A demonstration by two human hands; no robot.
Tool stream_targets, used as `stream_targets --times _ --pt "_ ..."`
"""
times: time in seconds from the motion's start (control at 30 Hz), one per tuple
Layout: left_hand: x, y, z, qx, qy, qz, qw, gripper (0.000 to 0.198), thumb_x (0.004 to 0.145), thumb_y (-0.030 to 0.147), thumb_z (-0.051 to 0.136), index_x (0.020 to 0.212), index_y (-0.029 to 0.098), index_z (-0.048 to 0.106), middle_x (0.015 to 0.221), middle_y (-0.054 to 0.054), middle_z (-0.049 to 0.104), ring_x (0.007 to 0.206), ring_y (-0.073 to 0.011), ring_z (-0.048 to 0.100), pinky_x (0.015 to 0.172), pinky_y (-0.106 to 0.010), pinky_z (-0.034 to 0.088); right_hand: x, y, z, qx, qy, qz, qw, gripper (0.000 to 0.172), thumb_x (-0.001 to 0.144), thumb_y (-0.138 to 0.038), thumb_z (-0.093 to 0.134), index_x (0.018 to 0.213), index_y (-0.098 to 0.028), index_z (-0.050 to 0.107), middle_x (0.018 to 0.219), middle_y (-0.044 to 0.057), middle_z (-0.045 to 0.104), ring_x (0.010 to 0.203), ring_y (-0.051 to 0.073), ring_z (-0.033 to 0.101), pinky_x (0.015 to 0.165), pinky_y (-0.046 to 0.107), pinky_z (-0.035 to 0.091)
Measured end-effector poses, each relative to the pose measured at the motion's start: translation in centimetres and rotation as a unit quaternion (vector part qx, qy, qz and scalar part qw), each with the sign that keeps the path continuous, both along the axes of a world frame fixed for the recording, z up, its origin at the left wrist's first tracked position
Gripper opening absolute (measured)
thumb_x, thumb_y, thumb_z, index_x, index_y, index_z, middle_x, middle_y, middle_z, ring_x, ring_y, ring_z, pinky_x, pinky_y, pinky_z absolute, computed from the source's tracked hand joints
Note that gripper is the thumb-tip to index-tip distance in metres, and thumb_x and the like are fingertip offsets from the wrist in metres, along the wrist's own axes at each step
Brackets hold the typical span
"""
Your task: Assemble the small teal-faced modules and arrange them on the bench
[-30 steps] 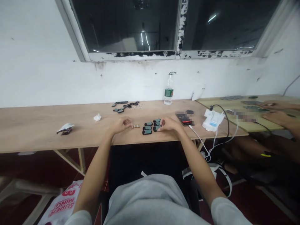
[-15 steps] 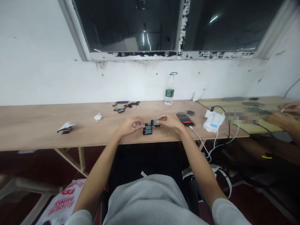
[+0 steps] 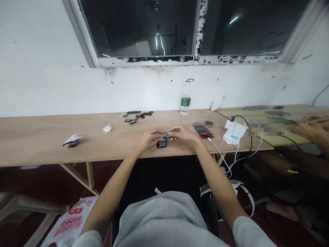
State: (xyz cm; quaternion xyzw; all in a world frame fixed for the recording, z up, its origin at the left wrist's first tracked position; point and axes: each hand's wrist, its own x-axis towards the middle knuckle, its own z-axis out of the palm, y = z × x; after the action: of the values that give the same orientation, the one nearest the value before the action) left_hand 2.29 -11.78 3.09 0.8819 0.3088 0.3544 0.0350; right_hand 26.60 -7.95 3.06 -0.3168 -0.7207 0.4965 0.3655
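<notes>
holds over the wooden table [image 3: 38,144], in front of the body, one small black piece [image 3: 167,135] with a grey-green face. pinches it at its right end between thumb and fingers of the right hand [image 3: 178,133]. holds the fingertips of the left hand [image 3: 152,139] close together at its left end; cannot tell if gripping this piece or something smaller. can see just below, nearer to the table edge, two similar pieces [image 3: 161,144], the farther one partly covered. can find farther back, toward the wall, a loose group of dark pieces [image 3: 133,118] with white bits [image 3: 151,117] beside. can see to the right a phone [image 3: 201,130] and a white box [image 3: 233,133] with cords. can notice also an upright bottle [image 3: 185,103] near the wall and, at far right, hands of another person [image 3: 312,126].
</notes>
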Motion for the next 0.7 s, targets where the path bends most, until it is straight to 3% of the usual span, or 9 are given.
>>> stream_targets --times 0.17,0.3,0.53,0.7 --pt "0.3 0.4 -0.4 0.027 -0.025 -0.007 0.999 0.027 0.101 0.034 0.054 0.113 0.025 0.077 0.113 -0.01 0.068 0.104 -0.0221 0.067 0.092 -0.036 0.055 -0.1 -0.3 0.3 -0.014 0.017 0.001 1.0 0.041 0.074 -0.044 0.084 0.1 -0.014 0.079 0.077 0.005 0.076 0.069 0.015 0.067 0.064 0.023 0.053" --pt "0.7 0.3 -0.3 0.004 -0.052 0.017 0.999 0.025 0.098 0.034 0.058 0.109 0.024 0.078 0.11 -0.009 0.07 0.101 -0.0226 0.067 0.091 -0.037 0.055 -0.4 -0.2 0.2 -0.019 0.036 0.005 0.999 0.039 0.072 -0.043 0.085 0.098 -0.014 0.079 0.083 0.005 0.077 0.071 0.015 0.068 0.063 0.023 0.053" --pt "1.2 -0.1 0.1 -0.104 -0.16 0.069 0.979 0.024 0.086 0.043 0.073 0.093 0.022 0.082 0.107 -0.009 0.075 0.099 -0.0276 0.07 0.09 -0.041 0.058 -0.7 -0.1 -0.2 -0.013 0.049 0.008 0.999 0.04 0.075 -0.044 0.084 0.101 -0.014 0.079 0.082 0.006 0.077 0.072 0.015 0.07 0.068 0.024 0.055" --pt "1.0 0.6 -0.7 -0.244 -0.253 0.058 0.934 0.034 0.065 0.045 0.088 0.084 0.018 0.081 0.106 -0.011 0.077 0.097 -0.0307 0.072 0.088 -0.043 0.06 -0.6 -0.7 0.1 -0.001 0.039 0.03 0.999 0.039 0.076 -0.043 0.083 0.102 -0.015 0.079 0.088 0.006 0.078 0.073 0.015 0.069 0.07 0.026 0.056"
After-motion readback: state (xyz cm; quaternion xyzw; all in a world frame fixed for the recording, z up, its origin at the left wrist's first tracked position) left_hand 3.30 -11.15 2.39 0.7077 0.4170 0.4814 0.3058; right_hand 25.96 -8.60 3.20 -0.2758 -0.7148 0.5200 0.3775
